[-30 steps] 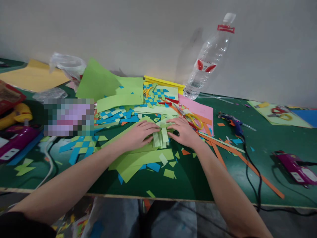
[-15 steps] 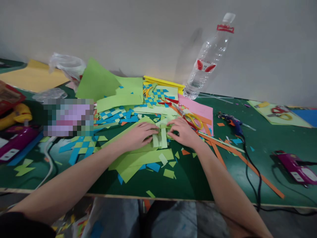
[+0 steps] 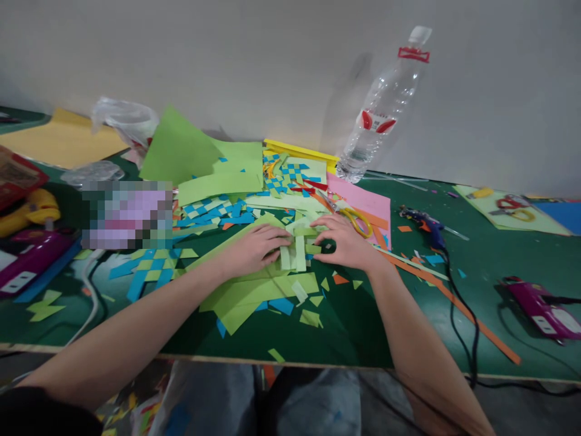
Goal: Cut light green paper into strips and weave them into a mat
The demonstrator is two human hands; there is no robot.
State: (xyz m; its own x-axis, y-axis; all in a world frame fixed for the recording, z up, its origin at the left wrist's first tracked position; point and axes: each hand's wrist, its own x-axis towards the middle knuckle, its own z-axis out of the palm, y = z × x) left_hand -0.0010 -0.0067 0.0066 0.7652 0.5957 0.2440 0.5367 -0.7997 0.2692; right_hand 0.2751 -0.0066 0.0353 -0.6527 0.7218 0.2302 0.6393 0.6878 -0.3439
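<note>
Light green paper strips lie crossed over and under one another in a small weave on the table. At its left edge rests my left hand, fingers spread and lying on the strips. To the right, my right hand is open, its fingers curved and the thumb apart from them. A short green strip end sticks out of the weave toward the gap in my right hand. Under my left hand and forearm lies a larger green paper sheet.
Yellow-handled scissors lie just beyond my right hand, by pink paper. A clear bottle stands behind. Right of me lie a glue gun, an orange strip and a purple device. Blue-green woven scraps are at left.
My right hand has shifted slightly right, away from the weave, and its thumb and fingers have parted wider. The short strip end now shows between them. My left hand has stayed put.
</note>
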